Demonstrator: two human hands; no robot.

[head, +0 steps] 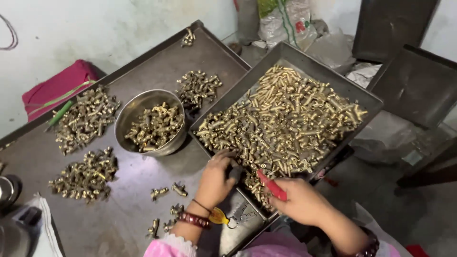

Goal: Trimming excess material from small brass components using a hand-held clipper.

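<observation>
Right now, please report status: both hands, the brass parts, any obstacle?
Left hand on brass parts in tray, holding a dark piece. Right hand gripping red-handled tool. Steel bowl beside tray, not blocking.

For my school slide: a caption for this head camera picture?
Right hand holds a red tool, left hand reaches into a tray of brass fittings.

Up past the far edge of my tray, a plastic sack (285, 21) slumps against the wall, whitish-grey and crumpled, with green and red print on its face. A greyish bag (333, 47) lies just right of it.
</observation>
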